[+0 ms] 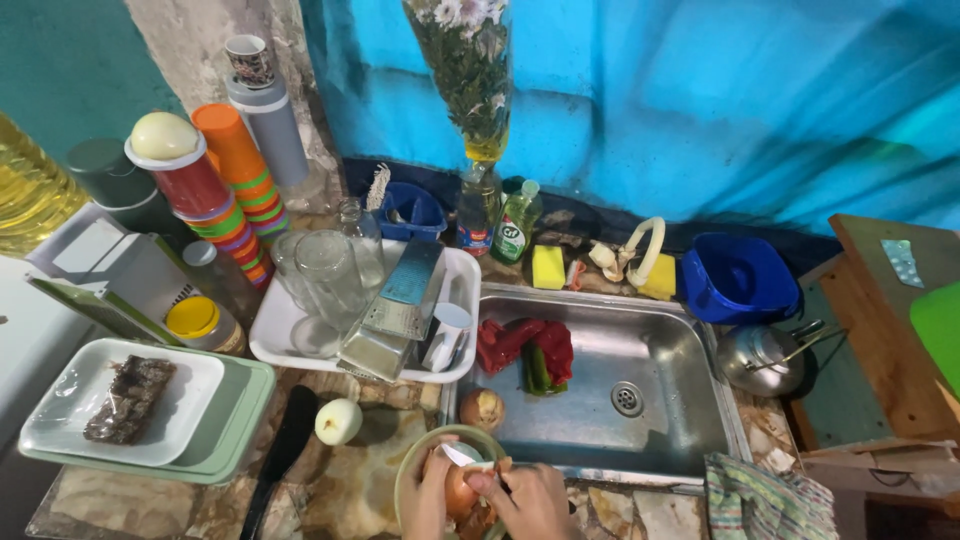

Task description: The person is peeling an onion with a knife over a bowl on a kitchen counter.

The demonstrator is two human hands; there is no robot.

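At the bottom middle, my left hand [428,492] holds a brown onion [460,490] over a pale green bowl [412,470]. My right hand [525,500] grips a small knife [458,455] whose blade lies against the onion's top. Loose brown peel lies in the bowl beneath my hands. Left of the bowl, a peeled white onion [338,421] rests on the stone counter next to a black knife [285,440]. An unpeeled onion [482,408] sits in the front left corner of the steel sink [655,380], with red and green peppers [530,350] behind it.
A white dish tub [275,340] holds glasses, a metal grater and a cup. Stacked trays [225,430] at left carry a plate with dark meat. Coloured cups, bottles, sponges and a blue basin [735,275] line the back. A kettle [765,358] and striped cloth [765,500] lie right.
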